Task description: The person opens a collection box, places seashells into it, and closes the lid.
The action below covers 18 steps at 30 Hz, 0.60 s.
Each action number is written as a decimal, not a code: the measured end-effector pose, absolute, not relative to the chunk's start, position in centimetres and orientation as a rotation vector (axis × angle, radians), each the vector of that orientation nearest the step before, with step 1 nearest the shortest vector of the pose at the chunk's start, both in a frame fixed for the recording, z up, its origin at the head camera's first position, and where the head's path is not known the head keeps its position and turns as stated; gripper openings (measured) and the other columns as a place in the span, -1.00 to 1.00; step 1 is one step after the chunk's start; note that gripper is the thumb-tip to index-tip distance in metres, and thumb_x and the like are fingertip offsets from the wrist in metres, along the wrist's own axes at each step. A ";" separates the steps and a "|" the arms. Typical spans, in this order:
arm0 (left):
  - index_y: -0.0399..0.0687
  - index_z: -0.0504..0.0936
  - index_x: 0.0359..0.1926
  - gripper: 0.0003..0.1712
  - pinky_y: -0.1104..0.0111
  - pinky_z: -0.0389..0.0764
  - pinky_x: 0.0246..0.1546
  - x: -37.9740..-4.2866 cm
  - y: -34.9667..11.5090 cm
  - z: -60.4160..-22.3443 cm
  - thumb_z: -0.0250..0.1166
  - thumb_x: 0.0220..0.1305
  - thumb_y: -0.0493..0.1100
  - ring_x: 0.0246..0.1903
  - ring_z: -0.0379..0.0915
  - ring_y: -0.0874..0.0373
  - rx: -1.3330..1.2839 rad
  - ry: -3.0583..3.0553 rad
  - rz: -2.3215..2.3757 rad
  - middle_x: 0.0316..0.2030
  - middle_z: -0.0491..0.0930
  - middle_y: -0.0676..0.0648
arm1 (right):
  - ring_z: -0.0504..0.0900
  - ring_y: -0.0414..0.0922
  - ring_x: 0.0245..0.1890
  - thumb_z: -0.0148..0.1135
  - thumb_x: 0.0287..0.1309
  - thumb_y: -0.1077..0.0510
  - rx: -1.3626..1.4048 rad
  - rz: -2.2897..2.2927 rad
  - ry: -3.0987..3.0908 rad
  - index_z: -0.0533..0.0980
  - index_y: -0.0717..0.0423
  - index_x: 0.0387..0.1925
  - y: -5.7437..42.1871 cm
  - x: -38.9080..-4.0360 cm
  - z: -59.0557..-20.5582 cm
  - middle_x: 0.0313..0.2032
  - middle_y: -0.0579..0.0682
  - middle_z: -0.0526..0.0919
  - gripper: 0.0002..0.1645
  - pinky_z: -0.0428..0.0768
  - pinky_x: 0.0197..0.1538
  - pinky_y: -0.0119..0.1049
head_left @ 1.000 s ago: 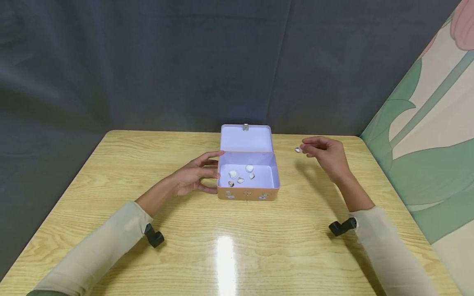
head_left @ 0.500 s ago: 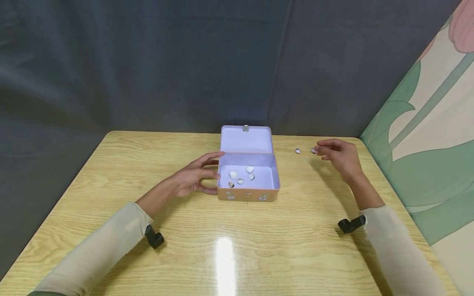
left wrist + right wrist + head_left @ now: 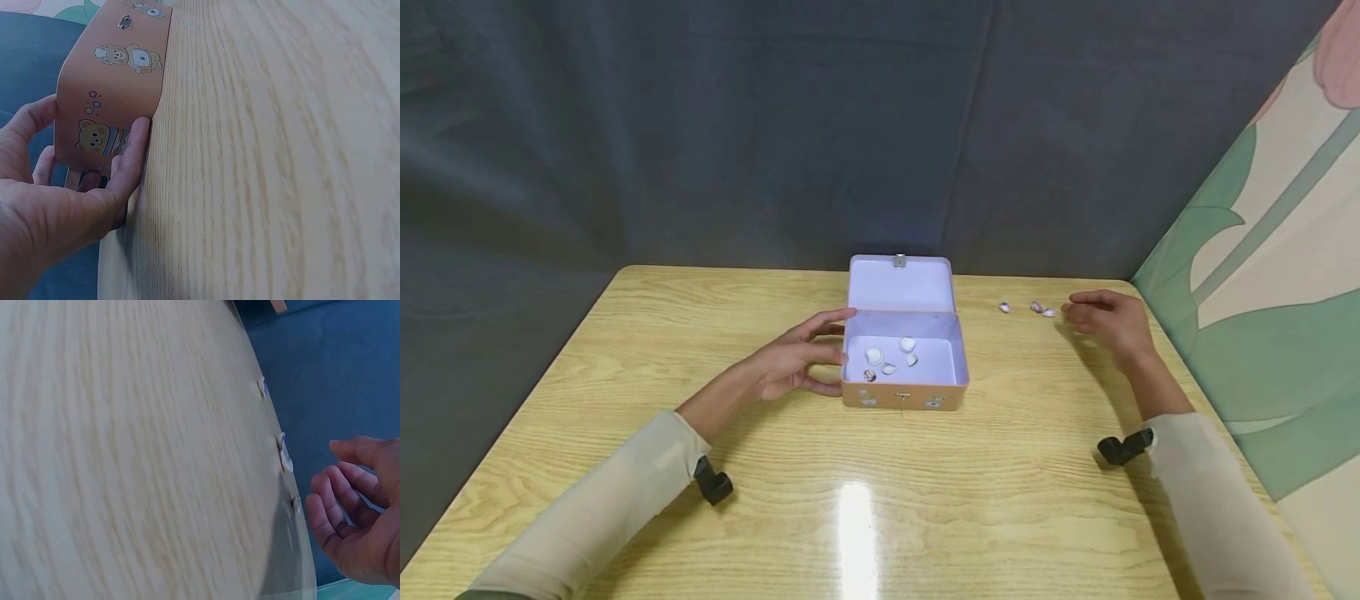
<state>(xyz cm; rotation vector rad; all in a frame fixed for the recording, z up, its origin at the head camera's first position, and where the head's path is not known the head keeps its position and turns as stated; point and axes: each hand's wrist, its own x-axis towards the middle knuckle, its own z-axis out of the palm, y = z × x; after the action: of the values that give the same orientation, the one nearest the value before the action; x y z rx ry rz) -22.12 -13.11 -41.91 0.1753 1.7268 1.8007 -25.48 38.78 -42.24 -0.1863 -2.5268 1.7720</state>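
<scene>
Beside small shells (image 3: 1036, 307), right hand (image 3: 1108, 325) loosely relaxed, left hand (image 3: 790, 360) spread against tin box (image 3: 886, 400).

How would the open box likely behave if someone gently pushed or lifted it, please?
The box looks stiff and straight-edged, so it would probably slide as one piece. The shells inside lie apart, so they would likely shift about. With its lid open at the back, it might tip backward if lifted.

The head view looks forward and down; closer, tilted wrist views share its box (image 3: 886, 399) (left) and shells (image 3: 1036, 307) (right).
</scene>
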 end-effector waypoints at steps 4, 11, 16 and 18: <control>0.37 0.19 0.81 -0.04 -0.09 0.93 0.10 -22.1 -13.1 -41.8 0.33 0.59 -0.32 0.42 0.50 -0.29 0.176 1.721 1.801 0.76 0.01 -0.14 | 0.79 -0.51 -0.33 0.41 0.53 0.17 -0.236 1.755 -2.557 0.69 -0.16 -0.10 39.6 -25.7 -42.6 -0.38 -0.56 0.79 -0.89 0.81 -0.17 -0.58; 0.38 0.19 0.81 -0.03 -0.08 0.94 0.08 -22.0 -13.1 -41.7 0.33 0.60 -0.33 0.41 0.51 -0.27 0.169 1.717 1.798 0.76 0.02 -0.14 | 0.76 -0.52 -0.33 0.44 0.52 0.16 -0.303 1.672 -2.632 0.67 0.17 0.11 41.0 -26.2 -43.4 -0.35 -0.58 0.73 -0.74 0.80 -0.18 -0.58; 0.40 0.17 0.82 -0.03 -0.09 0.93 0.08 -21.9 -13.1 -41.5 0.32 0.61 -0.32 0.44 0.51 -0.30 0.165 1.715 1.789 0.78 -0.02 -0.13 | 0.69 -0.50 -0.32 0.50 0.49 0.09 -0.351 1.541 -2.701 0.75 0.20 0.08 41.5 -26.2 -43.8 -0.22 -0.34 0.78 -0.70 0.78 -0.19 -0.59; 0.41 0.16 0.82 -0.02 -0.08 0.93 0.08 -21.9 -13.1 -41.4 0.31 0.61 -0.32 0.45 0.49 -0.30 0.162 1.709 1.785 0.79 -0.03 -0.12 | 0.68 -0.49 -0.32 0.52 0.47 0.07 -0.354 1.495 -2.725 0.79 0.15 0.04 41.6 -26.2 -43.9 -0.19 -0.29 0.78 -0.73 0.76 -0.19 -0.59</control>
<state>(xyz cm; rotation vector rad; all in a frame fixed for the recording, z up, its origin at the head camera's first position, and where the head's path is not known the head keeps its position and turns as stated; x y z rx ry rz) -21.87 -13.10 -41.45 0.1619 1.7095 1.7852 -26.19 41.62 -43.87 -0.3542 -2.7255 1.4954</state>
